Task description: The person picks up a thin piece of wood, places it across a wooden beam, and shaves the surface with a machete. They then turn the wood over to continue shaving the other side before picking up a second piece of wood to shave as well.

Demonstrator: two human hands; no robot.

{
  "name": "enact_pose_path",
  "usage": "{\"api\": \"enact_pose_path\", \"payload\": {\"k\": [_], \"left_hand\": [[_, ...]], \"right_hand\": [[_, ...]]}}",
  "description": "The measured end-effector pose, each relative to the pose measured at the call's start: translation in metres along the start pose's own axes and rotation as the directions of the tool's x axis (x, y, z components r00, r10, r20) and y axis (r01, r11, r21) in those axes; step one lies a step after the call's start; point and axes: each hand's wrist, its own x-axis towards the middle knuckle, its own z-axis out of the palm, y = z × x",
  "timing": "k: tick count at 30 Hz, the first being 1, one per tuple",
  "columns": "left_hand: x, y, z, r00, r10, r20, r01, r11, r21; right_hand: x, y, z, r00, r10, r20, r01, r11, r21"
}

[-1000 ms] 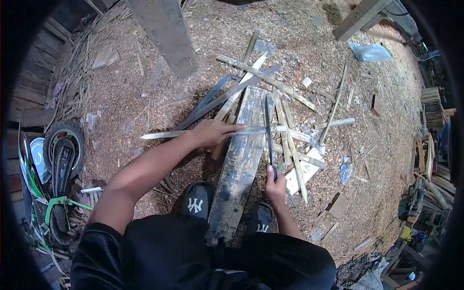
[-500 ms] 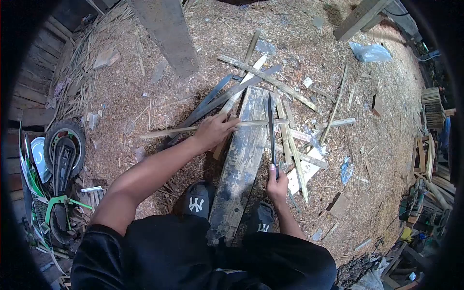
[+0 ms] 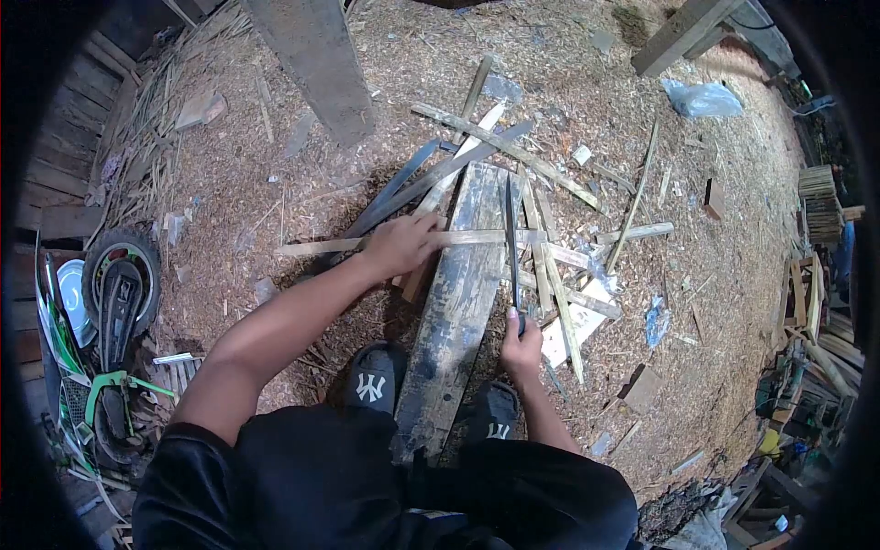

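Observation:
My left hand [image 3: 401, 246] is closed around a narrow wooden strip [image 3: 472, 237], which lies crosswise over a long, worn plank [image 3: 458, 298]. One end of the strip sticks out left past my wrist; the other reaches beyond the plank's right edge. In my right hand [image 3: 522, 348] is the dark handle of a long knife [image 3: 512, 229]. Its narrow blade points away from me and overlaps the strip near the strip's right end. Just beyond my left hand a handsaw [image 3: 449, 171] rests among loose strips at the plank's far end.
Several wooden strips [image 3: 561, 312] lie right of the plank, some over a white sheet [image 3: 600, 316]. Wood shavings cover the ground. A post [image 3: 316, 69] stands ahead, a small motorbike [image 3: 119, 302] at left, and a clear plastic bag [image 3: 701, 99] lies far right.
The strip under my left hand has shifted slightly right and turned, showing a broader, lighter face. My left fingers have changed their hold. The knife has moved slightly left.

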Motion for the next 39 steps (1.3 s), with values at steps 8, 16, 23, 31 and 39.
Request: {"api": "enact_pose_path", "payload": {"k": [8,16,23,31,39], "left_hand": [[0.006,-0.009,-0.025,0.886,-0.224,0.407,0.214,0.974,0.07],[0.008,-0.004,-0.022,0.877,-0.245,0.413,0.284,0.958,-0.036],[0.013,0.003,-0.03,0.826,-0.327,0.459,0.383,0.923,-0.03],[0.016,0.002,-0.028,0.748,-0.432,0.504,0.475,0.879,0.048],[0.012,-0.006,-0.016,0.835,-0.425,0.349,0.453,0.892,0.0]], "right_hand": [[0.0,-0.013,-0.01,0.998,0.07,-0.003,-0.07,0.997,-0.037],[0.007,-0.017,-0.008,0.999,-0.003,-0.036,-0.001,0.994,-0.114],[0.011,-0.018,-0.01,0.997,0.078,-0.028,-0.082,0.979,-0.187],[0.016,-0.014,-0.009,0.999,0.033,-0.006,-0.034,0.981,-0.189],[0.015,-0.074,-0.033,0.953,-0.289,-0.094,0.293,0.956,0.029]]}}
